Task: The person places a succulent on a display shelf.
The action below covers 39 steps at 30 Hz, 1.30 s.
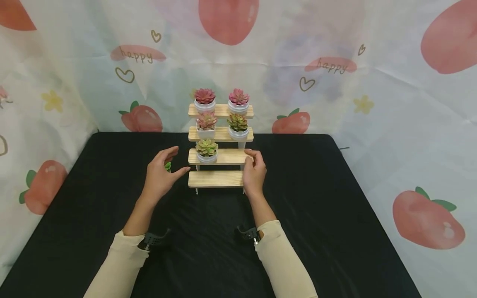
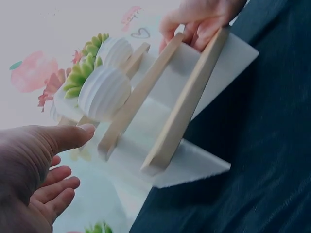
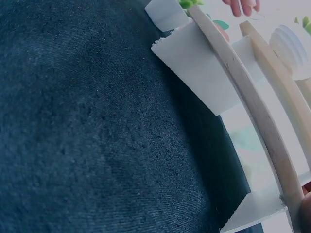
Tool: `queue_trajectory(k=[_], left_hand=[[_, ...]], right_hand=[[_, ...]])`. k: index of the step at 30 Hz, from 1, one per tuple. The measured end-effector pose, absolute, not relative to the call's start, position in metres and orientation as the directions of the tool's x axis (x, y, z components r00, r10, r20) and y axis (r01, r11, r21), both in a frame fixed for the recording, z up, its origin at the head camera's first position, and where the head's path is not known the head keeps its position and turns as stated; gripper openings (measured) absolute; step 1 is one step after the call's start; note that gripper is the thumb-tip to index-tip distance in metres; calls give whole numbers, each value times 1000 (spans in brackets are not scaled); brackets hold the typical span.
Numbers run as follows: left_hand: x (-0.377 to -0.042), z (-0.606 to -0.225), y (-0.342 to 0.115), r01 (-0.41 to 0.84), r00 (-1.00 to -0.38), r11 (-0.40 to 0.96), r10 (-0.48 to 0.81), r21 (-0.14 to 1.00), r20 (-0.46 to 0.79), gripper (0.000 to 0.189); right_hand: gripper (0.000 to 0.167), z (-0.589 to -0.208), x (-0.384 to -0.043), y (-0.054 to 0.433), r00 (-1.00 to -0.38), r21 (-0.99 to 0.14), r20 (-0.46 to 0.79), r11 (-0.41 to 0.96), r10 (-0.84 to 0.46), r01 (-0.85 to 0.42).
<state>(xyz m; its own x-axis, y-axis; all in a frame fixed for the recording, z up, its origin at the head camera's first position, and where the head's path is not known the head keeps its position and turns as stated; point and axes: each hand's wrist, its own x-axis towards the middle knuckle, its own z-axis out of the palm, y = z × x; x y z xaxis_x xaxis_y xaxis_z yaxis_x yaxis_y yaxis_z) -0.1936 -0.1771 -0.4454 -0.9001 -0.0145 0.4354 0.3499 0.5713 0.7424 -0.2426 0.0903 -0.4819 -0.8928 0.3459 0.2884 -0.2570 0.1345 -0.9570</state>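
A four-tier wooden plant stand (image 1: 215, 179) with white side panels stands on the black cloth. My right hand (image 1: 255, 174) grips its right side near the two lower shelves, fingers curled at the board ends. My left hand (image 1: 159, 173) is beside the left end, thumb and fingers spread with nothing between them. Pink succulents (image 1: 239, 97) in white pots are on the top tier. The second tier bears a pink succulent (image 1: 206, 122) and a dark green one (image 1: 237, 123). On the third sits a light green succulent (image 1: 206, 150), at the left.
Behind my left hand is another green plant (image 1: 167, 166), mostly hidden; its white pot (image 3: 165, 13) shows in the right wrist view. A peach-printed curtain (image 1: 231, 74) hangs behind the table. The black cloth (image 1: 316, 215) extends on both sides of the stand.
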Motion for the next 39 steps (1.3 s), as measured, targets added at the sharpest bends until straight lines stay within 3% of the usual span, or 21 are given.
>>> queue_trajectory(k=[15, 25, 39], left_hand=[[-186, -455, -216, 282, -894, 673, -74, 684, 442, 72], [-185, -473, -235, 170, -939, 662, -116, 730, 324, 86], [-185, -487, -243, 29, -975, 653, -149, 757, 167, 87]], right_hand=[[29, -483, -244, 90, -894, -958, 284, 145, 347, -248], [28, -483, -243, 91, -895, -958, 284, 147, 344, -247], [27, -483, -243, 92, -895, -959, 280, 147, 347, -242]])
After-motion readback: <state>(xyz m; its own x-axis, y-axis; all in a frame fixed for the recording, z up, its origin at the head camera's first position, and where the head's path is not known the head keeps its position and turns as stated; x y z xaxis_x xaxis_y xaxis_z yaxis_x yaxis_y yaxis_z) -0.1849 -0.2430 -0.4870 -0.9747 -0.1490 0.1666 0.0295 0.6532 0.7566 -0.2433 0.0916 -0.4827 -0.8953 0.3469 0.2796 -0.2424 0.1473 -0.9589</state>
